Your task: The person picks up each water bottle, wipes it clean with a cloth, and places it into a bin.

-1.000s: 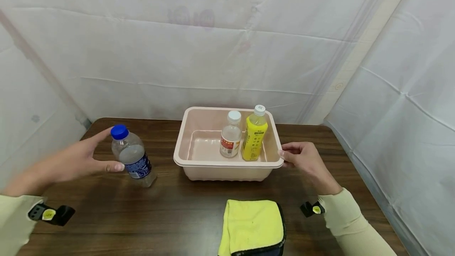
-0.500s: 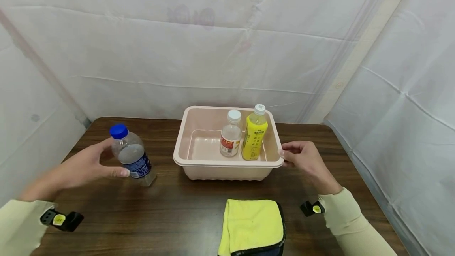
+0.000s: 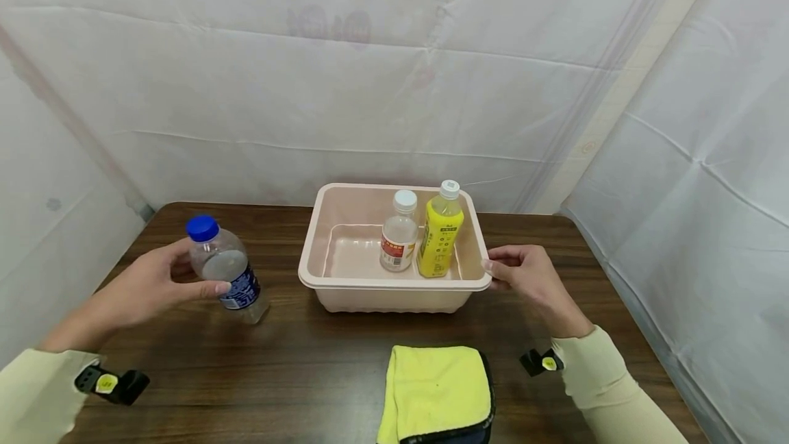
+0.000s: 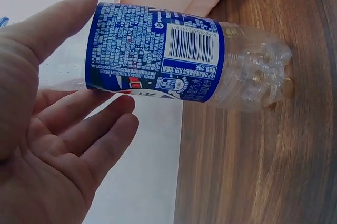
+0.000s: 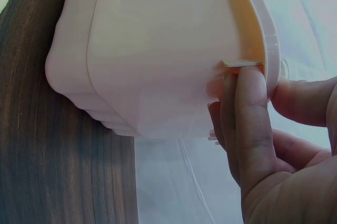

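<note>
A clear plastic bottle (image 3: pixel 225 267) with a blue cap and a blue label stands on the wooden table, left of the pink plastic bin (image 3: pixel 385 299). My left hand (image 3: pixel 151 286) is round its upper body, thumb on the near side; the left wrist view has the label (image 4: pixel 158 50) beside the thumb and fingers. At the bin's right end, my right hand (image 3: pixel 527 273) pinches the rim (image 5: pixel 271 45), fingers under the lip. Inside the bin stand a small clear bottle (image 3: pixel 399 235) with a white cap and a yellow-labelled bottle (image 3: pixel 440 235).
A folded yellow cloth (image 3: pixel 440 389) with dark edging lies on the table (image 3: pixel 277 375) in front of the bin. White sheeting (image 3: pixel 296 88) hangs behind the table and along both sides.
My left hand has moved right and closed in round the blue-capped bottle, its thumb now over the label. The right hand keeps its place on the bin's rim.
</note>
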Motion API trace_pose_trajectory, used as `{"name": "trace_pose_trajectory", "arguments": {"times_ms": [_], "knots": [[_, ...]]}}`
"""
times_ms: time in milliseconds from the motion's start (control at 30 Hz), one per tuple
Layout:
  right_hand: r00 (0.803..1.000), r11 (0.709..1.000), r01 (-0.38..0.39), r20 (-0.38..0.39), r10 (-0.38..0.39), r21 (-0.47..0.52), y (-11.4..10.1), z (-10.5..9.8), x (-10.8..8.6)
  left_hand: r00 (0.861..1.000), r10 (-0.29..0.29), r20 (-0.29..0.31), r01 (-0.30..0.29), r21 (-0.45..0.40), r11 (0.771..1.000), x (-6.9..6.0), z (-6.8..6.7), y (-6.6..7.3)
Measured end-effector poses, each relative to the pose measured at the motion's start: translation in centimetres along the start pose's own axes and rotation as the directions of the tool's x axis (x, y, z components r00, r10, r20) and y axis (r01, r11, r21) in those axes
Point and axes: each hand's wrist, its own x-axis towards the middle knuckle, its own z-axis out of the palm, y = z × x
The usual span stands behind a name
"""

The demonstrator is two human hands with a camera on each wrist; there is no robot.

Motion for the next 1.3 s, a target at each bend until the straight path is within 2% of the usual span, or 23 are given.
{"name": "trace_pose_trajectory", "arguments": {"times_ms": [300,500,633,1000,1300], "knots": [[1.000,1.000,-0.008,-0.003,0.008,-0.009,-0.1,0.0,-0.1,0.999,-0.011,-0.031,0.012,0.005,1.000,-0.2,0.3,0.0],[1.000,1.000,-0.011,-0.004,0.011,0.007,0.0,0.0,0.0,0.999,-0.012,-0.034,0.011,-0.028,1.000,-0.3,0.4,0.4],[1.000,1.000,-0.010,-0.003,0.010,0.007,0.0,0.0,0.0,0.999,-0.004,-0.035,0.003,-0.020,1.000,-0.4,0.4,0.8],[1.000,1.000,0.008,0.005,-0.008,0.017,0.1,0.0,0.0,0.998,0.049,-0.043,-0.051,-0.034,0.998,-1.1,1.1,2.4],[1.000,1.000,-0.001,-0.003,0.001,0.011,0.0,0.1,-0.1,0.993,0.116,-0.014,-0.117,-0.086,0.989,-1.3,1.8,4.0]]}}
